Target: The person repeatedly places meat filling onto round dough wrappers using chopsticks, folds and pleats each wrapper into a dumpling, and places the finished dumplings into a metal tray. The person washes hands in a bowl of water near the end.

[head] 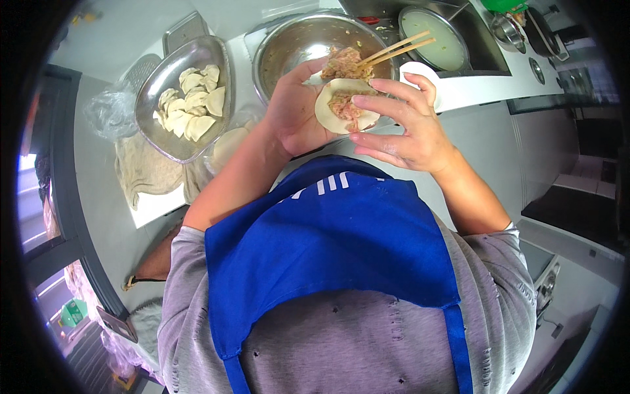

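Observation:
My left hand (295, 111) holds a round dumpling wrapper (326, 115) on its fingers, tilted toward me. A mound of minced meat filling (344, 106) lies on the middle of the wrapper. The fingers of my right hand (418, 130) are spread around the wrapper's right side, fingertips touching the edge and the filling. Just beyond stands a large steel bowl (280, 54) with more minced filling (342, 61) in it. A pair of wooden chopsticks (398, 49) is stuck in that filling and rests across the bowl's rim.
A steel basket (147, 111) with several folded dumplings (189, 106) stands at left. Nearby are a plastic bag (110, 111), a cloth (147, 167) and more wrappers (229, 145), partly behind my left arm. A basin of cloudy liquid (435, 42) sits in the sink (485, 56).

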Demonstrator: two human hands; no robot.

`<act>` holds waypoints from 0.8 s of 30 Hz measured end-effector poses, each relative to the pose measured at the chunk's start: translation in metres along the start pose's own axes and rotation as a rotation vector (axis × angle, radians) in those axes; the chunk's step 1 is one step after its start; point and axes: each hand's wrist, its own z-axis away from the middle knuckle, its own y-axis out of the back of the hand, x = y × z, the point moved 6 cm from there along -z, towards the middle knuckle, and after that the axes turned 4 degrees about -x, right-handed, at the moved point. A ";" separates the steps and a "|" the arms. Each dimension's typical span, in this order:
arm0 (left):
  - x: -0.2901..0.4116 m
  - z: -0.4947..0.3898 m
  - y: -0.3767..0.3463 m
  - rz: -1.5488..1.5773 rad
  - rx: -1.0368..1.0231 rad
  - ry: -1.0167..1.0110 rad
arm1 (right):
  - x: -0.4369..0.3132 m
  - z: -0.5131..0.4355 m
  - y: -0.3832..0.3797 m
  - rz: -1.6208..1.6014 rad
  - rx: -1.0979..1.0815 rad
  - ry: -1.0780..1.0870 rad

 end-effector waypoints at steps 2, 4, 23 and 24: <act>0.001 -0.001 0.001 -0.018 0.015 -0.009 | 0.002 -0.001 -0.002 0.019 -0.037 0.014; 0.002 -0.001 0.003 -0.067 0.056 -0.020 | 0.005 -0.002 -0.001 0.006 -0.040 0.004; -0.002 0.008 0.001 -0.167 0.160 0.024 | 0.030 -0.008 0.008 -0.115 -0.053 -0.021; -0.002 0.007 0.001 -0.145 0.145 0.027 | 0.028 -0.007 0.004 -0.137 -0.077 -0.032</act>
